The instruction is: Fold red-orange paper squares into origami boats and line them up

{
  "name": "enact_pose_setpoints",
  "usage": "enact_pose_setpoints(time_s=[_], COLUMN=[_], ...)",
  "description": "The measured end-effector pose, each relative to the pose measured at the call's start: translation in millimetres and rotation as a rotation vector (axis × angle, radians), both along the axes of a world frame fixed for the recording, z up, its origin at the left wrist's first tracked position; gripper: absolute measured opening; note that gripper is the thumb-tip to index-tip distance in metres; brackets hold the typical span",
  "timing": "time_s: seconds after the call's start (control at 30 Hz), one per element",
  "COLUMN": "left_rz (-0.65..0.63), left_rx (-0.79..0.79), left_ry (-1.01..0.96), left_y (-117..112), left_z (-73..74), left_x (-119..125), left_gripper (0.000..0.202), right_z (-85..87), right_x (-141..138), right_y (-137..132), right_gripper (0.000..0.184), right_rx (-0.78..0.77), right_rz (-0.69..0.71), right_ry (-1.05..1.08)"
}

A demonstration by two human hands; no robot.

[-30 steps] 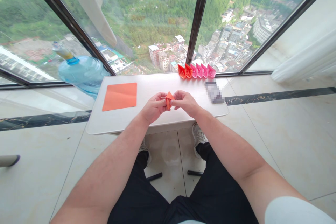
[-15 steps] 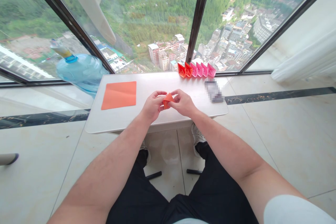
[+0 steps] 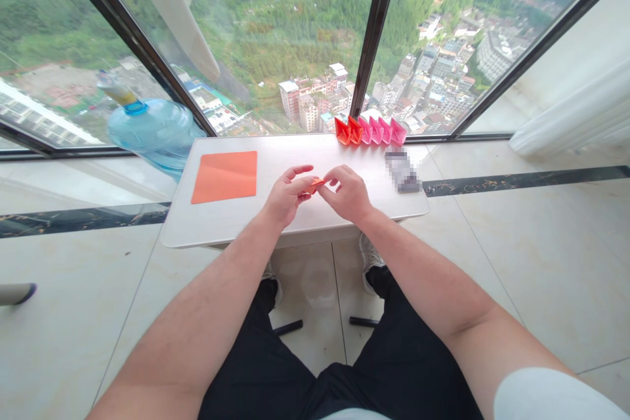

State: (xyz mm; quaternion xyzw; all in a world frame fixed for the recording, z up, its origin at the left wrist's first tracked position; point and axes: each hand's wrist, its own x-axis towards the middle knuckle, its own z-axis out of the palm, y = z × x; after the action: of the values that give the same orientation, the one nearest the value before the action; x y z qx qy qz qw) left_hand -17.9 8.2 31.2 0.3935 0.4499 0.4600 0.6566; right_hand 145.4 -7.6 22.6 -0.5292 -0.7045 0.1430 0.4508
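The flat orange sheet (image 3: pixel 225 176) is paper, matt and mostly smooth. The small folded piece (image 3: pixel 317 182) looks to be the same matt paper, creased. The red boat-like folds (image 3: pixel 343 133) and pink boat-like folds (image 3: pixel 378 133) are crisp paper too. Under them the white surface (image 3: pixel 221 223) is smooth with a soft sheen. The water jug (image 3: pixel 157 128) is clear, glossy blue plastic. The floor tiles (image 3: pixel 516 243) are polished and reflective, and the dark border strip (image 3: pixel 531 180) is glossy with marble-like veining. The window pane (image 3: pixel 275 13) is clear glass; the curtain (image 3: pixel 581 105) is soft cloth; the trousers (image 3: pixel 275 361) are matt black fabric.
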Motion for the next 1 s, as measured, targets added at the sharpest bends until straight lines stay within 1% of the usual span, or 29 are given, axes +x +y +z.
enact_pose_setpoints(time_s=[0.1, 0.2, 0.37, 0.43, 0.53, 0.7, 0.83, 1.0], left_rz=[-0.016, 0.008, 0.039, 0.033, 0.047, 0.095, 0.126, 0.142], left_rx=[0.094, 0.225, 0.338, 0.338, 0.286, 0.238, 0.225, 0.176], left_ry=[0.088, 0.199, 0.245, 0.224, 0.153, 0.097, 0.055, -0.073], left_y=[-2, -5, -6, -5, -6, -7, -4, -2], left_z=[1.6, 3.8, 4.7, 4.2, 4.4, 3.9, 1.1, -0.4], left_x=[0, 2, 4, 4, 5, 7, 7, 7], left_gripper=[0.036, 0.027, 0.020, 0.018, 0.018, 0.018, 0.018, 0.026], right_z=[1.4, 2.9, 5.0, 6.2, 8.0, 9.9, 10.9, 10.3], right_x=[1, 0, 0, 0, 0, -2, -3, -4], right_y=[0, -1, -1, -2, -3, -4, -3, -2], right_gripper=[0.014, 0.015, 0.017, 0.020, 0.021, 0.022, 0.024, 0.024], right_rx=[-0.032, -0.072, -0.100, -0.107, -0.134, -0.179, -0.245, -0.271], right_rz=[0.010, 0.023, 0.061, 0.083, 0.097, 0.066, 0.043, 0.043], right_ry=[-0.001, 0.005, 0.068, 0.079, 0.075, 0.109, 0.222, 0.385])
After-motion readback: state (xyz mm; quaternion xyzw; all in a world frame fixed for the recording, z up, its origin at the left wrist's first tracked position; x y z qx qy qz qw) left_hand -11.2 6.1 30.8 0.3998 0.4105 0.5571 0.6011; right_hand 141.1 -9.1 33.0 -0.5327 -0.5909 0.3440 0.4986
